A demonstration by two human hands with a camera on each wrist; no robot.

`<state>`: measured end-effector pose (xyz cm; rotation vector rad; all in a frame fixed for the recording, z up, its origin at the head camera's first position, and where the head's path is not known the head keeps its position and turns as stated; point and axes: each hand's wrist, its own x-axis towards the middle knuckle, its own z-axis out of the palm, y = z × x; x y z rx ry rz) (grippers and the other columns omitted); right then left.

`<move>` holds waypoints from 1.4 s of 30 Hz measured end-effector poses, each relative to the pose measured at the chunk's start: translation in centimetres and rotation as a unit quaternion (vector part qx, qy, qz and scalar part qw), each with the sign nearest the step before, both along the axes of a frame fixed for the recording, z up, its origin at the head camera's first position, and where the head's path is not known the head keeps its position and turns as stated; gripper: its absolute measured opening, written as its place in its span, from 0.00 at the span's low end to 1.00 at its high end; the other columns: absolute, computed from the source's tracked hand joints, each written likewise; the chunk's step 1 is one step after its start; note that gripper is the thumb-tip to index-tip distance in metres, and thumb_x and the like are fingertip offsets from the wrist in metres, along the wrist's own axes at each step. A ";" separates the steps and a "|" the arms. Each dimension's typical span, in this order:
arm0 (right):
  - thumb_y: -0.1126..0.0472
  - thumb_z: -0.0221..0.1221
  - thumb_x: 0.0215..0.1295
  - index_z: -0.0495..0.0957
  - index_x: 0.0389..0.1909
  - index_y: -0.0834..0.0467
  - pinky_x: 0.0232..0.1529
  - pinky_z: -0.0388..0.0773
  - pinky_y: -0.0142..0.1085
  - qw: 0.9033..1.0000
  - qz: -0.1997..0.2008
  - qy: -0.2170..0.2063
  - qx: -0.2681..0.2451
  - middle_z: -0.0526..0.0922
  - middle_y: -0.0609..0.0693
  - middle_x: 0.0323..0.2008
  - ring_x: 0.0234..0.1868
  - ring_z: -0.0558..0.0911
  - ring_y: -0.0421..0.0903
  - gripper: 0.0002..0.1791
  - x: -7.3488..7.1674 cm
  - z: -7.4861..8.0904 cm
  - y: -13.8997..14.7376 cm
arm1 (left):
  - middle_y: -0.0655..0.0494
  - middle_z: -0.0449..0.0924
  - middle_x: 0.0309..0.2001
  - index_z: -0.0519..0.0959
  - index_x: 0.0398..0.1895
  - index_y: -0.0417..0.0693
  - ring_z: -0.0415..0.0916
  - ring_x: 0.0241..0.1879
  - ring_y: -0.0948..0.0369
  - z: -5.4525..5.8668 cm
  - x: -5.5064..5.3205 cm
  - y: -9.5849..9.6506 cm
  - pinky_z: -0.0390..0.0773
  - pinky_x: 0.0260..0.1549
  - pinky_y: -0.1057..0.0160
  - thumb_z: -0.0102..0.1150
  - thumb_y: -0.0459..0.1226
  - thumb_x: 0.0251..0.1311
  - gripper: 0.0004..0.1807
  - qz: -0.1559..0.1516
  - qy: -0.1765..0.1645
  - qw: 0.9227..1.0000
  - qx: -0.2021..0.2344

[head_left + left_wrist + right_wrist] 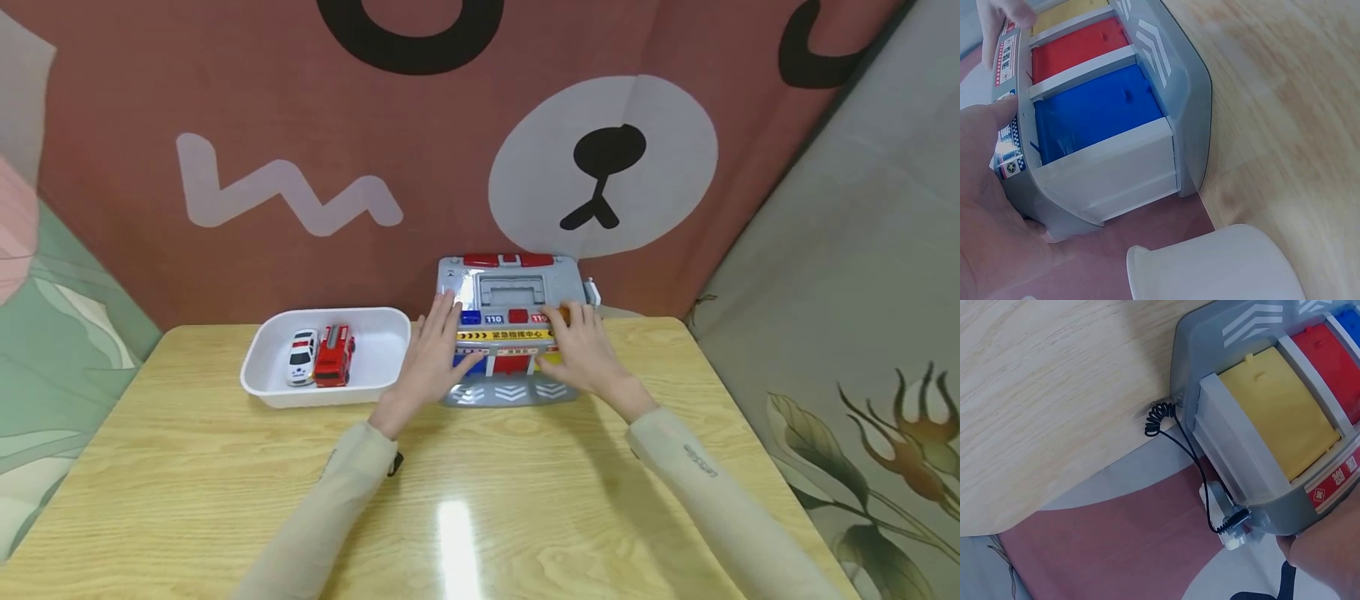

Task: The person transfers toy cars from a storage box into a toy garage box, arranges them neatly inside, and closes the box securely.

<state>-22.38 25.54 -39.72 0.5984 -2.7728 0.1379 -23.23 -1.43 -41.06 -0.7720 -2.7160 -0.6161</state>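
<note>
We are seeing a grey plastic toy garage (504, 343) standing on the light wood-grained bench (540, 483), directly between the fingers of the left hand (431, 354) and those of the right hand (588, 350). The left fingers are gripping its left side, the thumb resting on the labelled front edge above a flat blue plastic door (1097, 112). The right fingers are holding the opposite side, bending over the top while the thumb is lying near a yellow plastic door (1282, 409). Between the two thumbs, a red plastic door (1079, 50) is showing in the middle of the front. Between both sets of fingers, a blue button (470, 317) and a red button (518, 316) are sitting on top. Just beyond the right fingers, a small white plastic piece (1222, 515) is sitting at the garage's side, a black coiled cord (1161, 419) looping beside it. To the left of the left fingers, a white oblong plastic tray (322, 400) is holding a white toy car (302, 358) with red markings and a red toy fire truck (334, 357) side by side. Behind the fingers, a reddish-brown cloth (450, 183) with a printed white muzzle is hanging.
</note>
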 end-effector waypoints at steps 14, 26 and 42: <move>0.36 0.54 0.65 0.64 0.68 0.55 0.52 0.62 0.54 0.998 0.005 -0.027 -0.050 0.60 0.66 0.59 0.53 0.60 0.61 0.38 0.2 0.7 -0.2 | 0.46 0.36 0.77 0.49 0.75 0.39 0.30 0.75 0.52 -0.1 0.0 0.0 0.50 0.66 0.39 0.52 0.59 0.64 0.47 0.003 0.005 1.000 -0.004; 0.39 0.51 0.69 0.50 0.76 0.51 0.67 0.37 0.63 0.998 0.053 -0.023 0.001 0.63 0.59 0.67 0.65 0.61 0.60 0.41 0.2 1.8 -2.2 | 0.45 0.37 0.77 0.50 0.74 0.38 0.30 0.75 0.52 -0.2 -0.1 -0.1 0.48 0.66 0.41 0.50 0.59 0.65 0.46 -0.003 0.012 1.000 -0.013; 0.48 0.48 0.74 0.47 0.75 0.61 0.72 0.40 0.52 0.994 0.088 -0.056 0.017 0.56 0.61 0.72 0.72 0.56 0.57 0.38 0.6 2.8 -3.3 | 0.43 0.37 0.76 0.50 0.74 0.36 0.31 0.75 0.51 -0.2 0.0 -0.4 0.50 0.66 0.40 0.47 0.60 0.66 0.46 -0.010 0.020 0.999 -0.038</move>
